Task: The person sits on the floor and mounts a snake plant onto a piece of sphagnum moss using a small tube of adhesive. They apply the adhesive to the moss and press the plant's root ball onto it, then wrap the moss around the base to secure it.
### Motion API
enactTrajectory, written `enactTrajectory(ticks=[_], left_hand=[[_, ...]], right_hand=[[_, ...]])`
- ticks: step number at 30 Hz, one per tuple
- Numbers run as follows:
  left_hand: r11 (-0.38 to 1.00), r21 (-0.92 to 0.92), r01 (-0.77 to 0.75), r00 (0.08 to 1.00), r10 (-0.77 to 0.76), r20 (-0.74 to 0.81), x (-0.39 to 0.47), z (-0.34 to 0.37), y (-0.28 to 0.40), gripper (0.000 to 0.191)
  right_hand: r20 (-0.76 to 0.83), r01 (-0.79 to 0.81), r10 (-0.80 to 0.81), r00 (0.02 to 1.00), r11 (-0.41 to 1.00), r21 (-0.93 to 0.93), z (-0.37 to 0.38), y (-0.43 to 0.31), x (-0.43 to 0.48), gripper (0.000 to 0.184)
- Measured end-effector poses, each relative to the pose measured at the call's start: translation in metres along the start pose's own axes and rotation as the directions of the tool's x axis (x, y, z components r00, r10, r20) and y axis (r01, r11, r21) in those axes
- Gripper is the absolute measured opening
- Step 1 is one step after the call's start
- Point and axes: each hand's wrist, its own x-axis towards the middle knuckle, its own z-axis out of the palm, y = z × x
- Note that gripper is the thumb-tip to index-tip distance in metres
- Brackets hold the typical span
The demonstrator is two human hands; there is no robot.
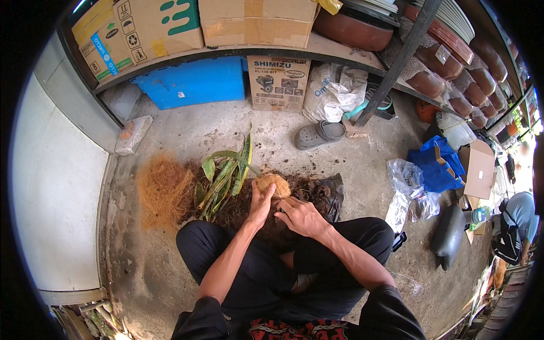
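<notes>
My left hand point(261, 204) grips the side of a ball of coconut fibre point(273, 185) in front of my crossed legs. A stem with a leaf runs up and left out of the ball. My right hand point(301, 216) is closed at the ball's lower right, its fingers around a small greenish thing that is mostly hidden; I cannot tell what it is. Left of the ball, variegated snake plant leaves point(225, 182) lie over dark soil point(308, 193), which is heaped on a black plastic sheet point(335, 195). A pile of loose coconut fibre point(163, 191) rests on the concrete at the far left.
A grey clog point(319, 135) stands beyond the soil. Behind it, a shelf point(331, 51) holds cardboard boxes and brown pots, above a blue bin point(195, 85). Plastic bags, a blue bag point(437, 165) and a stuffed black bag point(449, 233) lie at right. Another person point(520, 216) is at the far right.
</notes>
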Motion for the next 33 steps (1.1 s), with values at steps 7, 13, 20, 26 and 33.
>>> enactTrajectory(ticks=[7,13,20,26,33], left_hand=[[0.997,-0.065,-0.051,0.999,0.051,-0.003,0.010,-0.012,-0.004,0.053],[0.997,-0.011,-0.082,0.996,0.082,-0.035,0.011,-0.013,-0.002,0.061],[0.998,-0.024,-0.065,0.996,0.064,-0.061,0.008,-0.009,0.003,0.063],[0.987,-0.161,-0.022,0.998,0.030,0.050,0.010,-0.016,-0.003,0.049],[0.962,-0.265,0.066,0.981,-0.013,0.196,0.012,-0.019,-0.002,0.046]], right_hand=[[0.038,-0.037,0.037,0.999,0.999,-0.008,0.001,0.002,0.000,0.025],[0.044,-0.008,0.009,0.999,1.000,-0.008,-0.006,-0.001,0.002,0.023],[0.042,0.006,-0.007,0.999,1.000,0.019,-0.006,0.000,0.001,0.022],[0.036,-0.070,0.068,0.997,0.997,0.038,0.003,0.004,0.000,0.024],[0.044,-0.050,0.048,0.998,0.998,0.047,0.003,0.006,-0.003,0.022]])
